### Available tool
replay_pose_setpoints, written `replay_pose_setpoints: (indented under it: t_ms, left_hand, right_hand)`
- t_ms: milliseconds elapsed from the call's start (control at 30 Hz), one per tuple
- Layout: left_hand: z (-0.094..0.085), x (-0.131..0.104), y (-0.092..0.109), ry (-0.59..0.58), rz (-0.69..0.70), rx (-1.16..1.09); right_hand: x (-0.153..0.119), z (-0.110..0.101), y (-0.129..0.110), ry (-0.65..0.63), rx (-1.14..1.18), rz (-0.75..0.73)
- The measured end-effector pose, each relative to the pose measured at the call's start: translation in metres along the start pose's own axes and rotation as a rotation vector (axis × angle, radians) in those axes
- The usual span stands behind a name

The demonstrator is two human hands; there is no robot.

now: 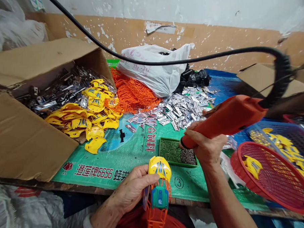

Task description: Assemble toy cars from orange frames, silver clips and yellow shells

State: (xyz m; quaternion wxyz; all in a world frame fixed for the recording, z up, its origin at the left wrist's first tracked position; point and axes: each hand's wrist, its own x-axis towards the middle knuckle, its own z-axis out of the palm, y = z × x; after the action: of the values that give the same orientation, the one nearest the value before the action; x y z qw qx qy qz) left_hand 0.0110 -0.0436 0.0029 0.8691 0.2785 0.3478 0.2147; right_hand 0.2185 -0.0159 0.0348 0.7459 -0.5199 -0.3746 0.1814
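My left hand (pixel 130 188) grips a partly built toy vehicle (pixel 159 196) at the table's front edge. It has a yellow shell with blue markings, an orange lattice frame and a green-blue middle piece. My thumb presses on the yellow shell. My right hand (pixel 209 146) is wrapped round a red electric screwdriver (pixel 224 115), whose black cable arcs overhead. The screwdriver's nose points down over a green tray (pixel 168 151), beside a pile of small dark screws (pixel 188 157). The tip itself is hidden.
At left, an open cardboard box (pixel 37 136) spills dark parts and yellow shells (pixel 76 119). Orange lattice frames (pixel 132 93), a white plastic bag (pixel 153 72) and silvery strips (pixel 185 105) lie behind. A red basket (pixel 272 176) stands at right; the cable (pixel 154 63) crosses above.
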Motion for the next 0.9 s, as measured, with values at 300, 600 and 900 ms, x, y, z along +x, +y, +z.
replay_pose_setpoints:
  t_ms: [300, 600, 900]
  left_hand:
    - [0.003, 0.007, -0.001, 0.038, 0.017, -0.041]
    - [0.002, 0.007, 0.002, 0.018, 0.033, -0.052]
    - [0.0, 0.007, -0.002, 0.029, 0.026, -0.034]
  right_hand:
    - [-0.024, 0.002, -0.068, -0.215, 0.353, 0.087]
    - [-0.049, 0.015, -0.069, -0.372, 0.474, 0.164]
    - [-0.053, 0.02, -0.065, -0.381, 0.424, 0.17]
